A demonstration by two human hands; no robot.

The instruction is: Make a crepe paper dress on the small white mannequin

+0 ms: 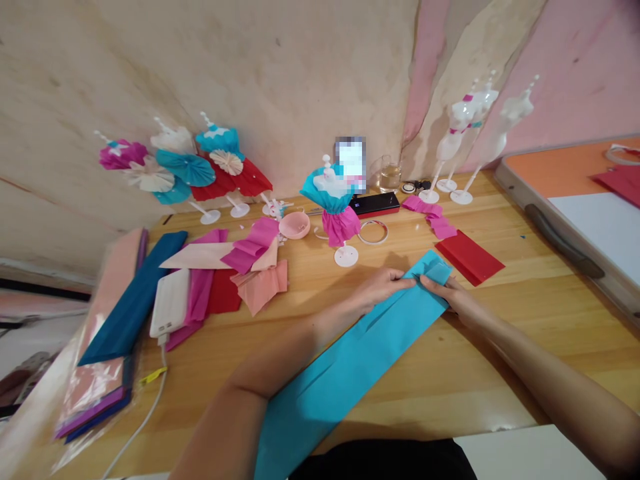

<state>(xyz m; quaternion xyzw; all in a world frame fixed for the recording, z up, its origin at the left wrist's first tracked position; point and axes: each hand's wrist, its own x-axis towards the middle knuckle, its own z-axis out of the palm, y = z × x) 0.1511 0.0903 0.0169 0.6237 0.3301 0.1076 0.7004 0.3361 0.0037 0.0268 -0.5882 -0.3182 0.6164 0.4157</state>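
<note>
Head view. A long turquoise crepe-paper strip [320, 407] lies diagonally on the wooden surface [505, 353], running from the lower middle of the frame toward centre right, with lengthwise creases and a folded far end. The left hand [380, 285] and the right hand [450, 297] rest on this folded end, close together. The fingers [403, 280] of each hand are pressed together and pinch the folded layers, their tips nearly meeting.

Just beyond the strip lies a folded red paper [469, 257], with a pink crepe-paper piece [430, 217] above it. At upper centre stands a miniature dress form [333, 207] in a turquoise and magenta paper dress, beside a pink dish [294, 225] and a thin ring [373, 232]. Behind them are a black case [375, 203] and a glass of liquid [390, 175].

Three paper dresses [185, 167] stand at upper left, and two white dress forms [473, 127] stand at upper right. A white power bank [170, 303] lies on loose crepe paper at left. A folding board [565, 200] sits at right.
</note>
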